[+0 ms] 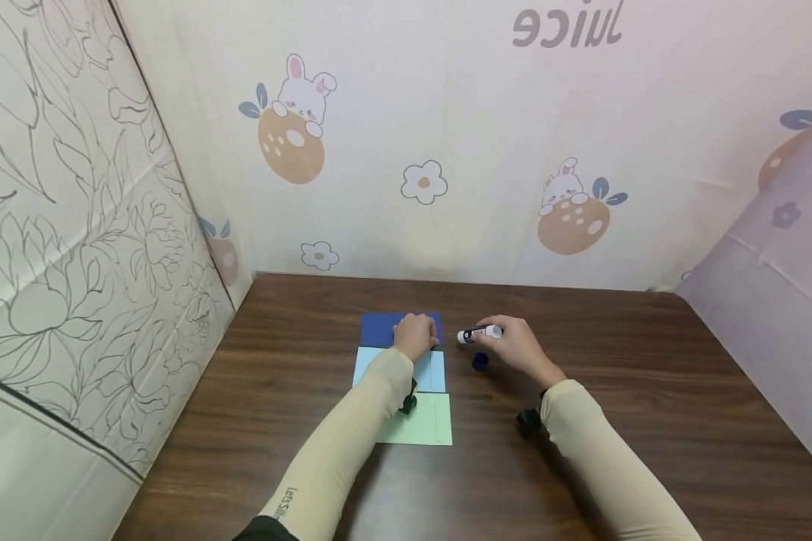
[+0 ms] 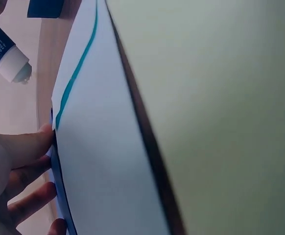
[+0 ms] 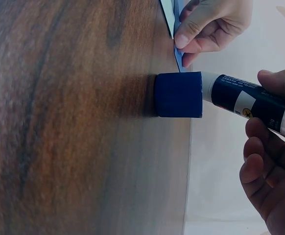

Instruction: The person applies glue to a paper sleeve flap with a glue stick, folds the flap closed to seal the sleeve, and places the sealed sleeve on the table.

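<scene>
Near the back of the table lies a dark blue envelope (image 1: pixel 377 329). My left hand (image 1: pixel 416 336) pinches its right-hand part between thumb and fingers. Just in front are a light blue envelope (image 1: pixel 436 372) and a pale green envelope (image 1: pixel 436 421), both partly covered by the left sleeve. My right hand (image 1: pixel 518 347) grips a glue stick (image 3: pixel 238 95) with a dark label, held above the table to the right of the envelopes. Its glue tip (image 2: pixel 24 73) is exposed in the left wrist view. The dark blue cap (image 3: pixel 178 95) stands on the table below it.
The brown wooden table (image 1: pixel 277 421) meets a pale wall cloth (image 1: pixel 379 225) with rabbit prints at its back edge. A floral-line panel (image 1: pixel 74 263) rises on the left. Dark wrist cameras hang under both wrists, the right one (image 1: pixel 529 421) close over the table.
</scene>
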The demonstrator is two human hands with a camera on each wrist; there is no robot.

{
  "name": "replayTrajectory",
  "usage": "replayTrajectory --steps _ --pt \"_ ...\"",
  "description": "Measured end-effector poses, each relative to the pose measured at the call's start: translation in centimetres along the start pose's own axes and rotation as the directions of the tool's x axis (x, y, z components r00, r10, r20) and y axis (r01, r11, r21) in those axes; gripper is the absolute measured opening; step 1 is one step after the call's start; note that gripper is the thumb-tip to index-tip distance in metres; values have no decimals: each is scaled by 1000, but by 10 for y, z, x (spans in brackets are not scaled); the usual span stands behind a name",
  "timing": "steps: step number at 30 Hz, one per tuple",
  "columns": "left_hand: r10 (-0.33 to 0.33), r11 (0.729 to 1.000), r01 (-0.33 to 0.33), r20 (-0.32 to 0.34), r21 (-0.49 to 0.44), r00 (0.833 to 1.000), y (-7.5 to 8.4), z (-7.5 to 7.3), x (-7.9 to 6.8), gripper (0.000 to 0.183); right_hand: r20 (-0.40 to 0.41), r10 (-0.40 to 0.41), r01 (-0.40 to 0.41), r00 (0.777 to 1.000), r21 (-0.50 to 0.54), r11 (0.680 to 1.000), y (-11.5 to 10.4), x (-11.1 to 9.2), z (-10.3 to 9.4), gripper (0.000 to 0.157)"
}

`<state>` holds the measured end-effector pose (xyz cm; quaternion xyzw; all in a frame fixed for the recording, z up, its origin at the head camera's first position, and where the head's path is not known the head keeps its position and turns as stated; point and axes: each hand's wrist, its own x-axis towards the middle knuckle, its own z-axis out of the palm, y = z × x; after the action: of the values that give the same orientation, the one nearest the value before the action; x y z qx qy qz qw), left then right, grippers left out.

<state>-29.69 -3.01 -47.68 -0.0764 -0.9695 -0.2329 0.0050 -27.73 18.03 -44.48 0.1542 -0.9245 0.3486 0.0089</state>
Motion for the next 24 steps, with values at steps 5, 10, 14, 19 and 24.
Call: replayTrajectory --steps 5,10,14,19,24 --pt "34 999 -35 43 21 998 -1 -6 -2 11 7 -1 1 1000 -3 1000 2 1 1 30" --pt "114 991 -120 108 56 988 -3 -13 -4 8 -7 -10 10 1000 12 1000 -1 1 0 30" --pt "134 990 -138 161 15 978 -9 -16 -4 7 4 -14 14 1000 18 1000 -1 2 -2 32" --pt "167 985 -154 186 -80 968 -16 -18 -4 9 -9 -2 3 1000 23 1000 2 3 -2 32" --pt "157 979 -139 119 -152 980 -26 -16 -4 15 4 13 -13 1000 21 1000 3 3 -1 35"
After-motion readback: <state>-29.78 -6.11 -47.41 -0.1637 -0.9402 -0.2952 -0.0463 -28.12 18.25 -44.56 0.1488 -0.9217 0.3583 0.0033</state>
